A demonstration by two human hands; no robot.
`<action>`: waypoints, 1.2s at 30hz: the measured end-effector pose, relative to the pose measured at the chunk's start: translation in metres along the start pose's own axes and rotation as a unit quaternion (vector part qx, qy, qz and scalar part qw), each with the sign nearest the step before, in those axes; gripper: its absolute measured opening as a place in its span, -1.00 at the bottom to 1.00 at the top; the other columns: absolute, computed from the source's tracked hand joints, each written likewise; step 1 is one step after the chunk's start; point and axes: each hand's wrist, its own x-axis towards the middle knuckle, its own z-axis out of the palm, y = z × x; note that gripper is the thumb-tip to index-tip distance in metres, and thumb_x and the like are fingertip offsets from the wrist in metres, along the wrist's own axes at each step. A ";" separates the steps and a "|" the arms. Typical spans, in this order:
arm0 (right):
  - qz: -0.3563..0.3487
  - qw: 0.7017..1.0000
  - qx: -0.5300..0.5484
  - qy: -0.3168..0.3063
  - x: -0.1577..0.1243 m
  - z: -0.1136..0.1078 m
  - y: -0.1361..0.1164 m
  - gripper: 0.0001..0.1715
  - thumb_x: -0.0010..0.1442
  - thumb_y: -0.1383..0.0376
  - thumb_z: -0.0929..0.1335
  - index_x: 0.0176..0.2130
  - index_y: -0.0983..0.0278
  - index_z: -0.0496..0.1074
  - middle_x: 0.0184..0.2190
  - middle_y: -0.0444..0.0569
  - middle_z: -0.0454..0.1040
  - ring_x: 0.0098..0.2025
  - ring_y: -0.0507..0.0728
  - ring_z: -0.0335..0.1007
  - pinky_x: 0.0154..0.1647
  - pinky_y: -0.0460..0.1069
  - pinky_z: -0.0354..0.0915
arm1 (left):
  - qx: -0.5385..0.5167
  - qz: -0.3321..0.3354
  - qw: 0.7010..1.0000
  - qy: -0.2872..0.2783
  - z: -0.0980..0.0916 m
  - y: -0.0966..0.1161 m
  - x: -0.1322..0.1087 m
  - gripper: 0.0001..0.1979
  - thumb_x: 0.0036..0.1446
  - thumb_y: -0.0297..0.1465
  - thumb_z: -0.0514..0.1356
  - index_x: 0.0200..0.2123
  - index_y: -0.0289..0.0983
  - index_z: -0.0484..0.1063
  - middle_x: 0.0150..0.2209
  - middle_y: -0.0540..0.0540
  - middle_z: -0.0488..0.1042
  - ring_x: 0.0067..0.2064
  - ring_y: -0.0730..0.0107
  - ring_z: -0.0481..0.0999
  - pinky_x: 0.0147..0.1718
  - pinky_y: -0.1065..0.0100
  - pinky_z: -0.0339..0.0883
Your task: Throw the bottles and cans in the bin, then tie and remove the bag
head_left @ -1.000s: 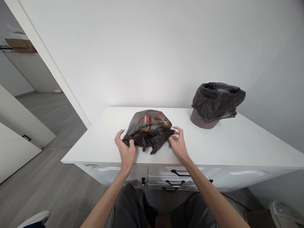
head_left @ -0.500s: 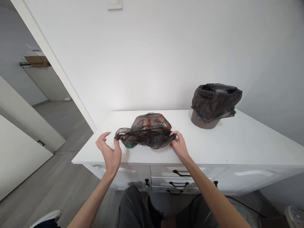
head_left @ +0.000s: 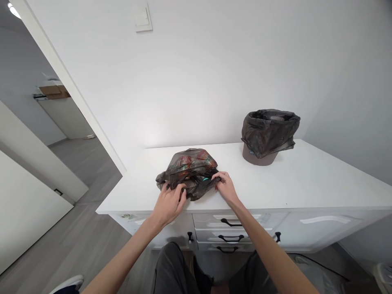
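Observation:
A thin, see-through black plastic bag lies on the white cabinet top, with red, orange and green packages showing inside it. My left hand is at the bag's near left side, its bent fingers gripping the plastic. At the right edge, my right hand pinches a bunched part of the bag. Between the two hands the plastic is loose and crumpled, and a small bit of bright green shows there.
A brown bin lined with a black bag stands at the back right of the cabinet top, near the wall. Drawers with black handles are below the front edge. A light switch is on the wall.
My left hand has moved right, from open beside the bag's left end to gripping its near side. The bag's near part has spread toward me. My right hand still pinches the right edge.

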 end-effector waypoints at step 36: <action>-0.054 0.994 -0.091 -0.027 -0.007 0.002 -0.002 -0.70 -0.08 0.35 0.28 -0.35 0.18 0.56 -0.15 0.02 0.43 -0.07 0.24 0.40 -0.09 0.10 0.35 | 0.187 -0.191 0.962 -0.060 -0.085 -0.061 -0.037 -0.49 0.42 -0.33 -0.10 0.36 -0.24 0.26 -0.03 -0.29 0.63 -0.10 -0.03 0.64 -0.28 0.19 0.41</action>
